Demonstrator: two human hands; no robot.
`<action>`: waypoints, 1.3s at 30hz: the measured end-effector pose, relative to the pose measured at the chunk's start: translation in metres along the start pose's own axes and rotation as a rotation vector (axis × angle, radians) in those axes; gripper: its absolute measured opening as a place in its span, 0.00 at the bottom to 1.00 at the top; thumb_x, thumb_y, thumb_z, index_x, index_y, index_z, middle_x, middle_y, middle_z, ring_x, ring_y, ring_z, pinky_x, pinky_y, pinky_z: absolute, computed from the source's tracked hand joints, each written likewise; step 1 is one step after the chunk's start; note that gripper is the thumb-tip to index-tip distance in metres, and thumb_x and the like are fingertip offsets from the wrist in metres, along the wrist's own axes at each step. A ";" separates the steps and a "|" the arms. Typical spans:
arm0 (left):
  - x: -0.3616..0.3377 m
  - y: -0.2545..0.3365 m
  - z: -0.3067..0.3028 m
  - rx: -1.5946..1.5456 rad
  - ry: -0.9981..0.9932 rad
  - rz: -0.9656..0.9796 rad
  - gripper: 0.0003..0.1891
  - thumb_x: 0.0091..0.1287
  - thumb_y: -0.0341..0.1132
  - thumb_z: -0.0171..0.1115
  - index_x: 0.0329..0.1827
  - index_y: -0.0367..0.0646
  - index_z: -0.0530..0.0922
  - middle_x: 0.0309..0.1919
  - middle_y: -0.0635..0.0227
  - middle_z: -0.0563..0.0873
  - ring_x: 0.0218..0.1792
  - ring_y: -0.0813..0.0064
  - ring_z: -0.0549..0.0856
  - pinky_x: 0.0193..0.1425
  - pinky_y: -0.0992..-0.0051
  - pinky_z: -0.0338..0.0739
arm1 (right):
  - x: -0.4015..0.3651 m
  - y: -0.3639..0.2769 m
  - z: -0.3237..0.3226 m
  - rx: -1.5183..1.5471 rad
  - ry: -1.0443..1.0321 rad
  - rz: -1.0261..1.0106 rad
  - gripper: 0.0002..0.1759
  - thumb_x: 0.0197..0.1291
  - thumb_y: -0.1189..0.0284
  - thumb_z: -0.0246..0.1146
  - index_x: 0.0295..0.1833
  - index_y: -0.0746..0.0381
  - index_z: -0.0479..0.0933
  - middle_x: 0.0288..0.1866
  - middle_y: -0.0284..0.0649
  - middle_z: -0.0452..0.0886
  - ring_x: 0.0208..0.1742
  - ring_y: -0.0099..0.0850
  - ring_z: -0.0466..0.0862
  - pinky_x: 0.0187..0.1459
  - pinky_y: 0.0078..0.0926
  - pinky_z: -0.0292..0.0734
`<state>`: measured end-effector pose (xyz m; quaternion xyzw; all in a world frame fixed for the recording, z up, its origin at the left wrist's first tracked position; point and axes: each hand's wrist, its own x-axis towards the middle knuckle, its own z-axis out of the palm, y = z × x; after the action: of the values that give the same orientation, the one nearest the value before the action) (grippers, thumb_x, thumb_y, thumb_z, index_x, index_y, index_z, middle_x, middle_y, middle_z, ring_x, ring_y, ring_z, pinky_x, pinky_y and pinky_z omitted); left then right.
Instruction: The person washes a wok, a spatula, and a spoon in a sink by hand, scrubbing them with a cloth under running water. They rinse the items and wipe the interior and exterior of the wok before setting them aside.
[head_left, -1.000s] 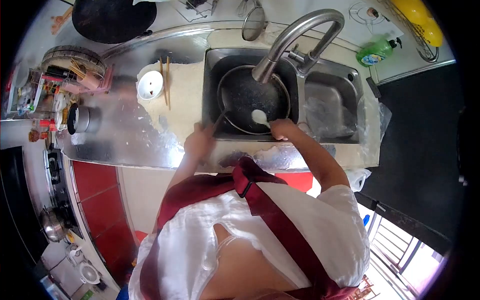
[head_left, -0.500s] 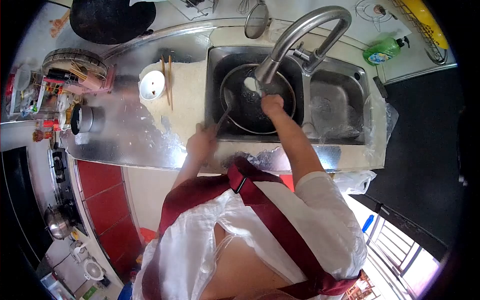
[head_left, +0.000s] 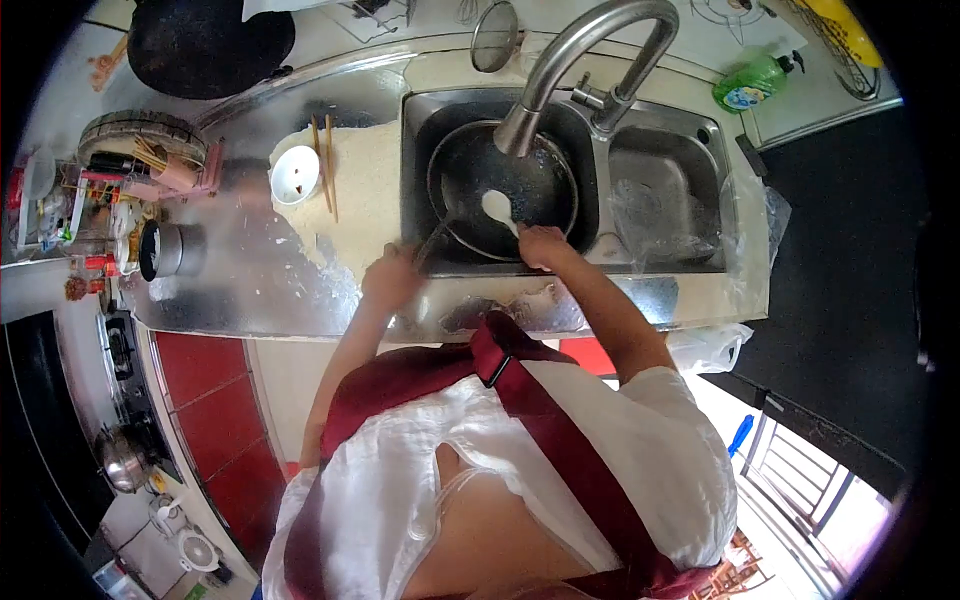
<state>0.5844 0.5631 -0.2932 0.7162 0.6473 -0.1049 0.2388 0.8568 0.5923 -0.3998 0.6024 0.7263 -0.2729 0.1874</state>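
My right hand (head_left: 541,247) is closed round the handle of a white spoon (head_left: 496,206), whose bowl points away from me over the near part of a dark wok (head_left: 560,205). The wok sits in the left sink basin (head_left: 415,130). At the basin's front left corner, my left hand (head_left: 392,279) grips a long-handled metal utensil (head_left: 436,238). This utensil is blurred and slants over the wok's left rim; its head is hard to make out. Above the wok hangs the tap spout (head_left: 517,130), apart from both hands.
Left of the sink are a white bowl (head_left: 296,176) with small dark bits and a pair of chopsticks (head_left: 329,170). Clear plastic (head_left: 660,225) lies in the right basin (head_left: 690,150). Behind stand green soap (head_left: 752,84) and a strainer (head_left: 494,36).
My right hand has drawn the spoon back from under the spout toward the wok's near side. My left hand has shifted slightly left with its utensil. The view has moved slightly.
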 end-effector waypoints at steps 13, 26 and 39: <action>0.019 0.019 -0.072 0.527 0.024 0.203 0.20 0.55 0.33 0.54 0.54 0.47 0.72 0.35 0.57 0.83 0.37 0.59 0.84 0.39 0.62 0.79 | 0.021 0.038 -0.017 0.228 0.013 0.177 0.22 0.58 0.71 0.51 0.59 0.59 0.70 0.52 0.48 0.78 0.53 0.44 0.79 0.50 0.41 0.74; 0.034 0.123 -0.161 1.072 -0.005 0.427 0.21 0.59 0.31 0.53 0.55 0.61 0.76 0.28 0.67 0.84 0.36 0.68 0.85 0.38 0.70 0.78 | 0.014 0.074 0.036 0.894 0.280 0.044 0.18 0.61 0.63 0.54 0.50 0.65 0.71 0.43 0.55 0.79 0.46 0.51 0.78 0.48 0.44 0.71; 0.033 0.178 -0.217 1.282 -0.126 0.432 0.10 0.51 0.32 0.60 0.36 0.53 0.84 0.31 0.65 0.85 0.38 0.64 0.85 0.39 0.67 0.77 | -0.015 0.086 0.040 0.713 0.413 -0.147 0.17 0.63 0.64 0.53 0.52 0.65 0.71 0.34 0.43 0.77 0.27 0.29 0.77 0.30 0.30 0.73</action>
<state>0.7289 0.6873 -0.0846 0.8220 0.2844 -0.4594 -0.1802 0.9412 0.5664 -0.4365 0.6181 0.6497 -0.3935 -0.2023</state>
